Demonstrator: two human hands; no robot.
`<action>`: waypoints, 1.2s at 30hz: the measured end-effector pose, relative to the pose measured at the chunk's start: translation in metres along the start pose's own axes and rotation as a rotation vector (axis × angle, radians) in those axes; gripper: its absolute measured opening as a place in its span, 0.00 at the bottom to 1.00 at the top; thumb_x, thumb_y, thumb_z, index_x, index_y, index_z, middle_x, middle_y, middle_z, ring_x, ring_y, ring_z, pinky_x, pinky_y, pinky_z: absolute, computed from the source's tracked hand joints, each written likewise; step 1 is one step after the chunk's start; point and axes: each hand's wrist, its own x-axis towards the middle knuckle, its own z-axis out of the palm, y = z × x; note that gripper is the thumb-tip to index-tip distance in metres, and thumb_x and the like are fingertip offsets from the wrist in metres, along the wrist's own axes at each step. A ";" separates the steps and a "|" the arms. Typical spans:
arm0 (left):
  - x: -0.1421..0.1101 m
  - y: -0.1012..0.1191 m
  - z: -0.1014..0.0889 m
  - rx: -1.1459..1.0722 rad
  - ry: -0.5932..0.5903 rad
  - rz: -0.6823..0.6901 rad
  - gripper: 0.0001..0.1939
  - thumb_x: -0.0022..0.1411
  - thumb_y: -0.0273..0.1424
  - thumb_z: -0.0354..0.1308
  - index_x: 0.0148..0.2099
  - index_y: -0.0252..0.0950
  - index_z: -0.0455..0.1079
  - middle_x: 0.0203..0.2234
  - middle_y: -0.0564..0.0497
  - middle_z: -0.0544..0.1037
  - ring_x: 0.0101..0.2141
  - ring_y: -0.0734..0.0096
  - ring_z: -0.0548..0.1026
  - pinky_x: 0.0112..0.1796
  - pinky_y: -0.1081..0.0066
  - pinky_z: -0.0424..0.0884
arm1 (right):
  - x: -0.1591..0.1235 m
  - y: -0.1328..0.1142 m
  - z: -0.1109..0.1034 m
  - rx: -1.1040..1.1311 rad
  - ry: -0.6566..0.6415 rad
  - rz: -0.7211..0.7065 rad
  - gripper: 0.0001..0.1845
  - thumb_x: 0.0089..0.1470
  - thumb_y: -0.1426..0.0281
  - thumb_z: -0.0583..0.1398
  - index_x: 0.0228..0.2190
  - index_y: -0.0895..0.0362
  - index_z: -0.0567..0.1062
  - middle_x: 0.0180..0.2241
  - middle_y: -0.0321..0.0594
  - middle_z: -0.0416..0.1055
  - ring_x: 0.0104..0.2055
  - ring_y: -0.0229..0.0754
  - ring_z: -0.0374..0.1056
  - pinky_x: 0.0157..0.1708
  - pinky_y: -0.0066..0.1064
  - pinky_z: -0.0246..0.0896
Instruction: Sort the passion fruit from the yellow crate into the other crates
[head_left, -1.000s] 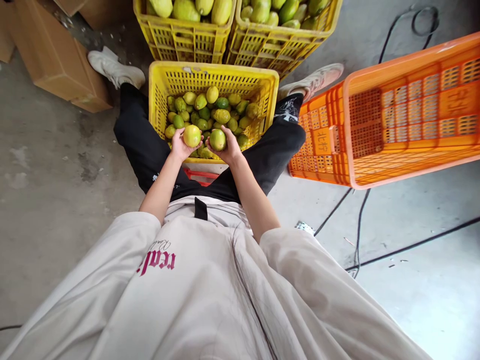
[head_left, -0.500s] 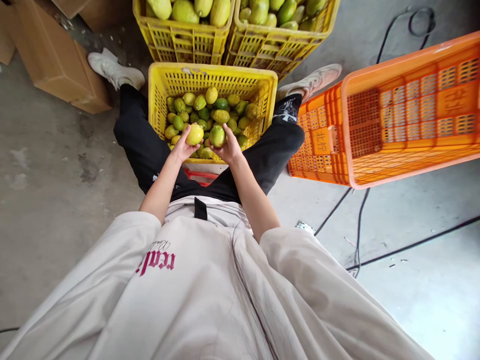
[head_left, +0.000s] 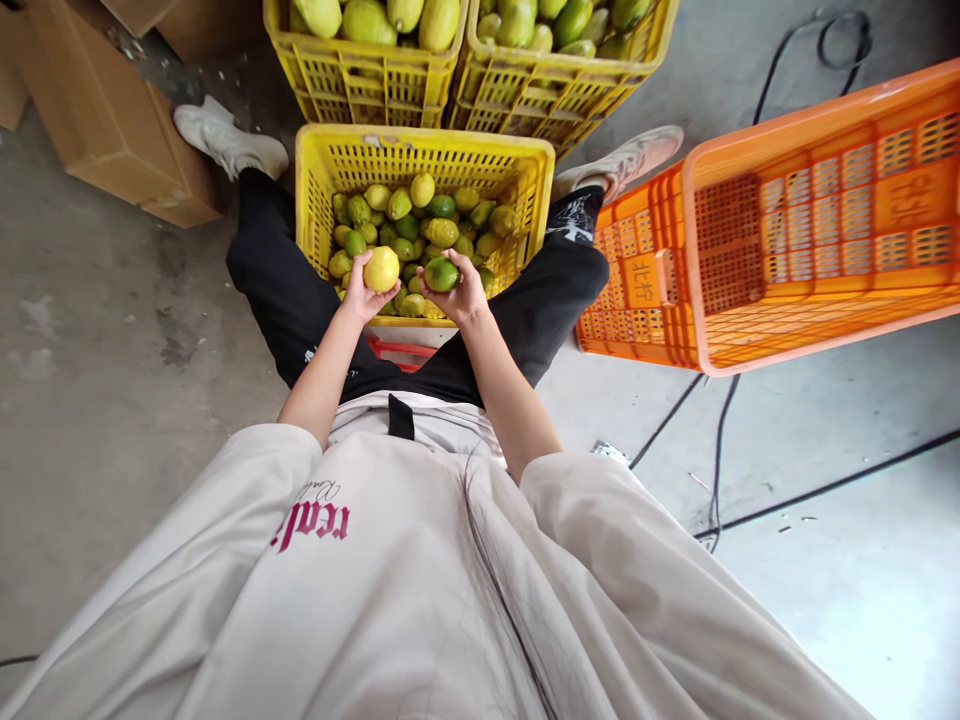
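My left hand point(head_left: 364, 294) is closed around a round yellow lemon point(head_left: 381, 269). To its right, my right hand point(head_left: 466, 290) grips a greener lemon point(head_left: 442, 274), dark green on the side facing me. Both hands are above the near edge of a yellow slatted crate point(head_left: 420, 150) between my legs. Inside that crate lies a heap of yellow and green lemons point(head_left: 401, 204); my hands and the held fruit cover part of the heap.
Two more yellow crates point(head_left: 367, 82) of larger green-yellow fruit point(head_left: 367, 22) stand beyond. On the right is an orange crate point(head_left: 690, 270), its visible inside bare. Cardboard boxes point(head_left: 112, 130) sit at the upper left. Black cables point(head_left: 720, 450) cross the floor at right.
Both lemons have been turned in my fingers; the right one now shows a darker green side. My hands have drawn slightly apart, the left lemon shifting a little left.
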 end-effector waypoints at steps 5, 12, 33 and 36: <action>0.006 -0.002 -0.002 0.004 -0.044 -0.053 0.24 0.73 0.47 0.52 0.63 0.44 0.74 0.34 0.47 0.83 0.36 0.63 0.84 0.36 0.71 0.82 | 0.002 0.002 -0.004 -0.047 -0.077 0.026 0.07 0.59 0.61 0.65 0.37 0.50 0.77 0.31 0.34 0.79 0.44 0.49 0.81 0.47 0.48 0.81; -0.001 0.005 0.002 0.019 0.034 -0.061 0.27 0.74 0.52 0.51 0.60 0.40 0.76 0.39 0.43 0.85 0.39 0.59 0.85 0.33 0.70 0.83 | 0.007 0.003 -0.002 -0.092 -0.046 0.015 0.06 0.62 0.62 0.61 0.37 0.49 0.77 0.30 0.33 0.79 0.43 0.46 0.80 0.48 0.44 0.81; 0.007 -0.001 -0.002 0.078 0.020 -0.120 0.21 0.77 0.47 0.49 0.53 0.38 0.76 0.25 0.51 0.79 0.28 0.71 0.80 0.38 0.72 0.81 | 0.000 0.002 0.004 -0.140 0.149 -0.026 0.10 0.72 0.64 0.56 0.37 0.53 0.72 0.27 0.35 0.75 0.42 0.45 0.80 0.50 0.45 0.81; 0.008 0.001 -0.003 0.077 -0.006 -0.128 0.23 0.76 0.50 0.48 0.56 0.43 0.76 0.28 0.50 0.82 0.29 0.66 0.83 0.34 0.71 0.82 | 0.000 0.002 0.006 -0.141 0.182 0.028 0.13 0.73 0.66 0.52 0.38 0.55 0.74 0.27 0.37 0.75 0.42 0.46 0.80 0.47 0.45 0.83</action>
